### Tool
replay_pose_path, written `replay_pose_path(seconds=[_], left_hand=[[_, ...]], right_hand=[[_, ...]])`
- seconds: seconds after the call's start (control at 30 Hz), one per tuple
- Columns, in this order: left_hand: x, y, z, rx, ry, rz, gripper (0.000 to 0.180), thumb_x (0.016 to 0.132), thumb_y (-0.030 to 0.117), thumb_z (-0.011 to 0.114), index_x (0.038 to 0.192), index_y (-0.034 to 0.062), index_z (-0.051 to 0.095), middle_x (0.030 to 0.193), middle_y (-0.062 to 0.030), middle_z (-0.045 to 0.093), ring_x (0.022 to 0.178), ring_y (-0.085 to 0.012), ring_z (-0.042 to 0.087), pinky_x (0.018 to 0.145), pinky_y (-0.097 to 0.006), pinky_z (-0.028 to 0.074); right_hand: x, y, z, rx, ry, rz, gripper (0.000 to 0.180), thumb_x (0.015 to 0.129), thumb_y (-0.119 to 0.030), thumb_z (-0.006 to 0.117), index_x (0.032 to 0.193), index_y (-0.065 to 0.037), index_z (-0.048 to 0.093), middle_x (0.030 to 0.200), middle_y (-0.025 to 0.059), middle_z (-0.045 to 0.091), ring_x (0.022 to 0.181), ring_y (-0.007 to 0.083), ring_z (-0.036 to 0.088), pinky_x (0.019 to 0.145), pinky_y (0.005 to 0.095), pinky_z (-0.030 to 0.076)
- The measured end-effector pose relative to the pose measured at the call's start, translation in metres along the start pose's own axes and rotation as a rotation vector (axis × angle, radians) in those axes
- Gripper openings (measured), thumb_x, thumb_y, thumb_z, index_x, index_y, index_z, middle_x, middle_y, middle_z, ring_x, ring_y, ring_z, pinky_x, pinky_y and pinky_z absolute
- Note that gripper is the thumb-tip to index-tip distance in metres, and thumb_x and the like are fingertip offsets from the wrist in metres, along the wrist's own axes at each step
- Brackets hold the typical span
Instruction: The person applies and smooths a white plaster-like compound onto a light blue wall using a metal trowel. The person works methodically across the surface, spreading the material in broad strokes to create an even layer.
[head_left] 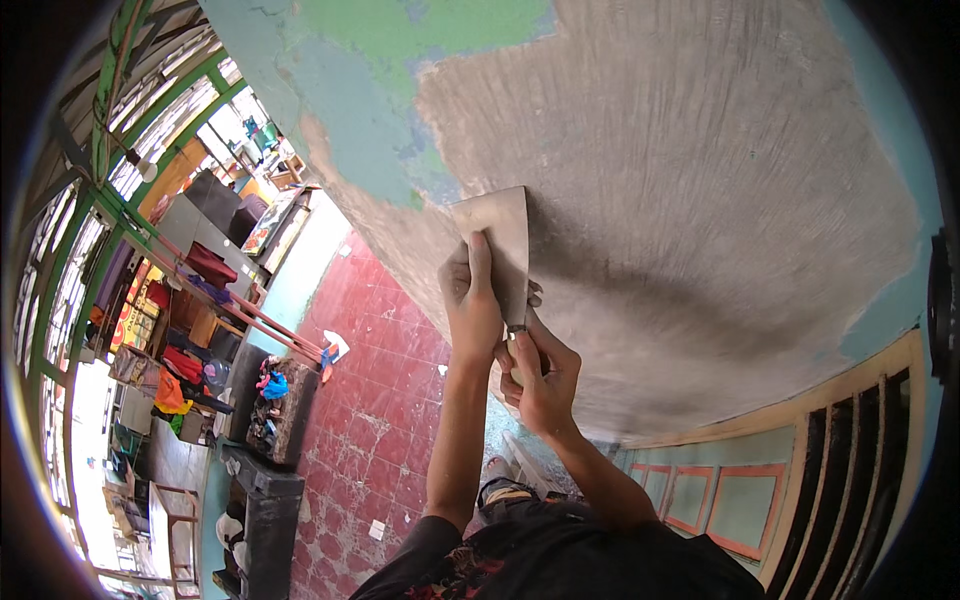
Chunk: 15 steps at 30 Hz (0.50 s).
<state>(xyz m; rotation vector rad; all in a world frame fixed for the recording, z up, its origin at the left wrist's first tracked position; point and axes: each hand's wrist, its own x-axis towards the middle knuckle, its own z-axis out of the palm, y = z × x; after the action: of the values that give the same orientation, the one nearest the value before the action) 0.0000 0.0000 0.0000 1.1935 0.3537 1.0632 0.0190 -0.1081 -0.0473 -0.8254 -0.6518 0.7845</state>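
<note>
A wide metal scraper (508,220) is held up against the wall, its broad edge at the border between bare grey plaster (680,150) and old blue-green paint (370,150). My left hand (472,300) is closed on the blade, the thumb lying along its flat face and the fingers behind it. Lower down, my right hand (540,378) wraps round the scraper's handle, with the thumb near the collar. Most of the handle is hidden by the fingers.
Red floor tiles (375,400) with pale flakes lie far below. Beneath my hands stands a wooden plank or step (530,465). A barred window (850,480) is at the lower right. To the left are cluttered clothes (180,370), a dark counter (270,520) and a hanging bulb (147,168).
</note>
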Motion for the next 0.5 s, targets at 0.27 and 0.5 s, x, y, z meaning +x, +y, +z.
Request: replay_pose_path(seconds=[0.27,0.5], left_hand=[[-0.005,-0.023,0.001,0.051,0.055,-0.018,0.040,0.103,0.031,0.048,0.077,0.0011,0.056,0.064,-0.0061,0.059,0.048,-0.0112,0.055,0.041,-0.027,0.044],[-0.011,-0.015,0.017,0.089,0.151,-0.074,0.044,0.099,0.046,0.051,0.072,0.0113,0.049,0.053,-0.0040,0.049,0.042,-0.0161,0.055,0.036,-0.028,0.044]], right_hand=[[-0.014,0.005,-0.007,0.013,0.020,0.006,0.033,0.104,-0.022,0.045,0.126,0.001,0.052,0.072,0.0020,0.049,0.043,0.0023,0.035,0.037,0.0192,0.027],[-0.014,0.004,-0.010,0.107,0.008,0.049,0.036,0.103,-0.023,0.049,0.132,-0.002,0.050,0.073,0.0006,0.050,0.045,0.0018,0.034,0.038,0.0195,0.025]])
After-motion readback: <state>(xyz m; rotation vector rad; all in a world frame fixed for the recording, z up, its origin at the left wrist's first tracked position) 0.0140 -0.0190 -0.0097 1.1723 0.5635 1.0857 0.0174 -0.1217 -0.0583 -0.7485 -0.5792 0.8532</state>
